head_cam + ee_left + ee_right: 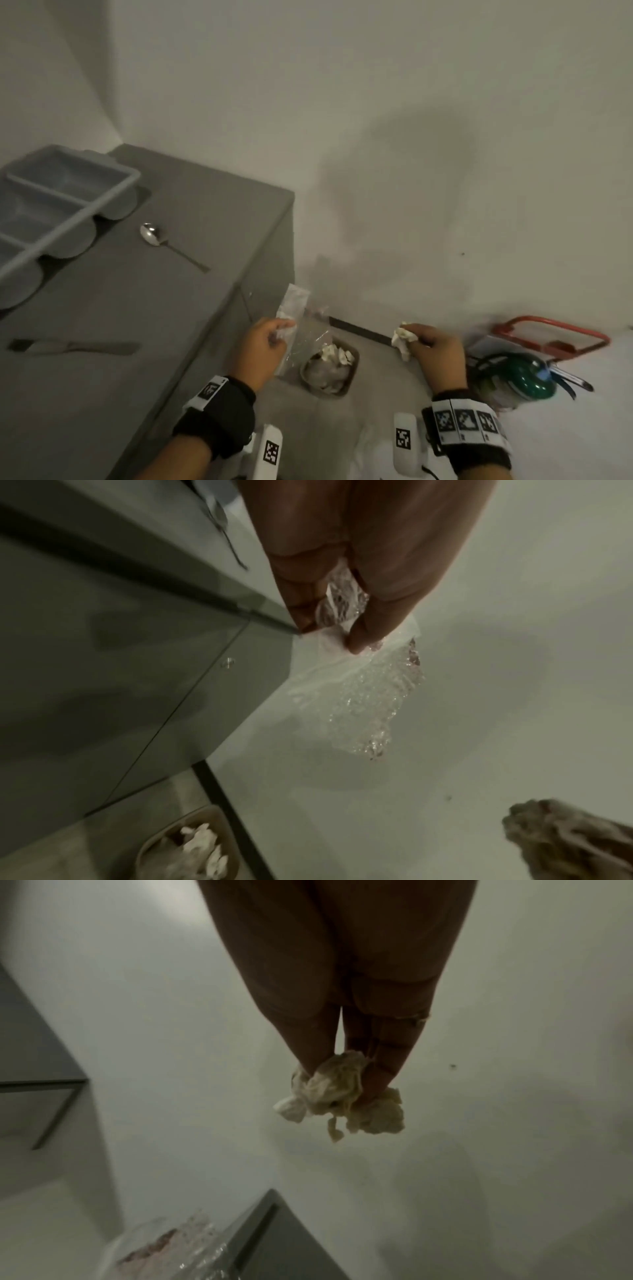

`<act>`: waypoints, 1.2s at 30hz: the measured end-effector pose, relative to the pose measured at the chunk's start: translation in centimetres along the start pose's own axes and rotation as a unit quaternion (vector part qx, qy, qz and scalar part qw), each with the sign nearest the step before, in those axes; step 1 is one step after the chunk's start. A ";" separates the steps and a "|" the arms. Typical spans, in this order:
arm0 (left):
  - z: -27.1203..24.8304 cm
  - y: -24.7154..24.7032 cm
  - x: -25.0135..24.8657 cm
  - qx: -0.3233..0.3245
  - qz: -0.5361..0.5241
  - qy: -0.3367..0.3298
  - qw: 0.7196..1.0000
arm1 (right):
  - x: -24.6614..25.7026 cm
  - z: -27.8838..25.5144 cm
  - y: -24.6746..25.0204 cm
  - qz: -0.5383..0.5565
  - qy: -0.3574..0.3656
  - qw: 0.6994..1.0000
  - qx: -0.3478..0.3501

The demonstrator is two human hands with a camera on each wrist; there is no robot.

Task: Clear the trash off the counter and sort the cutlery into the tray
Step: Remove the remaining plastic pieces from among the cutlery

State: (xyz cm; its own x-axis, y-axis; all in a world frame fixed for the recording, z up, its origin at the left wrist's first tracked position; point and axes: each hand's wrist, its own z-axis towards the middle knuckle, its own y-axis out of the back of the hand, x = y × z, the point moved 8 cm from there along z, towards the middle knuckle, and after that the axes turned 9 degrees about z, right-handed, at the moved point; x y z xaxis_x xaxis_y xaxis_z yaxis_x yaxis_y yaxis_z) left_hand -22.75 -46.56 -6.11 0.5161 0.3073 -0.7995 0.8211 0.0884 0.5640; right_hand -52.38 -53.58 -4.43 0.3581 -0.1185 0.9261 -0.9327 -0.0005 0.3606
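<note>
My left hand point(274, 334) pinches a clear crinkled plastic wrapper point(294, 308) point(363, 685) past the counter's right edge, above a small brown bin point(330, 368) on the floor that holds white crumpled paper. My right hand point(416, 339) point(346, 1074) pinches a crumpled cream tissue point(402, 341) point(339, 1099) to the right of the bin. On the grey counter point(144, 308) lie a metal spoon point(161, 240) and a knife point(75, 346). The grey cutlery tray point(58, 205) stands at the counter's far left corner.
A white wall rises behind the counter and the bin. On the floor at the right sit a green round object point(527, 377) with blue handles and a red wire frame point(551, 334). A dark strip point(359, 330) runs along the wall's foot.
</note>
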 end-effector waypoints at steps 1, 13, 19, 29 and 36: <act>1.5 -2.0 0.2 0.020 0.017 0.004 1.000 | -1.5 0.7 0.8 -0.002 -0.017 1.000 -0.011; 17.9 -21.8 18.9 0.153 0.116 0.136 0.972 | -19.3 9.7 -3.1 0.028 -0.127 0.990 -0.060; 21.6 -32.7 27.9 0.199 0.065 0.195 0.958 | -30.0 12.3 -7.1 -0.034 -0.127 0.991 0.000; 24.5 -44.8 42.1 0.338 0.214 0.268 0.876 | -41.6 13.8 -11.7 -0.106 -0.121 0.987 0.023; 24.7 -42.4 42.0 0.281 0.271 0.155 0.907 | -43.7 13.9 -15.7 -0.112 -0.125 0.984 0.066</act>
State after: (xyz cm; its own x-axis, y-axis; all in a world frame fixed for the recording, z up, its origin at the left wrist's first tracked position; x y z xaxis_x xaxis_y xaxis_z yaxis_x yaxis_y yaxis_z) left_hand -29.91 -60.78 -68.68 0.8595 0.4210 -0.2900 0.5067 -0.6265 0.5923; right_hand -54.00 -62.22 -52.13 0.5488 -0.3412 0.7632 -0.8351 -0.1820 0.5192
